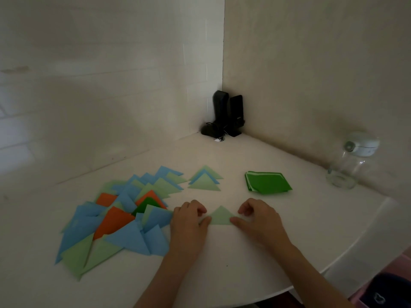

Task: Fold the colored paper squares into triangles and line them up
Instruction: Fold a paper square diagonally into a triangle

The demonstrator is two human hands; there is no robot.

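1. Light green folded paper triangle lies flat on the white table, between my hands, apex pointing away from me.
2. Left hand: thumb presses its left corner, other fingers curled.
3. Right hand: thumb presses its right corner, fingers curled too.
4. Just beyond: small overlapping row of pale green & blue triangles.
5. Left: loose heap of blue, green & orange folded triangles.
6. Right, further back: stack of dark green paper squares, then a clear glass jar.
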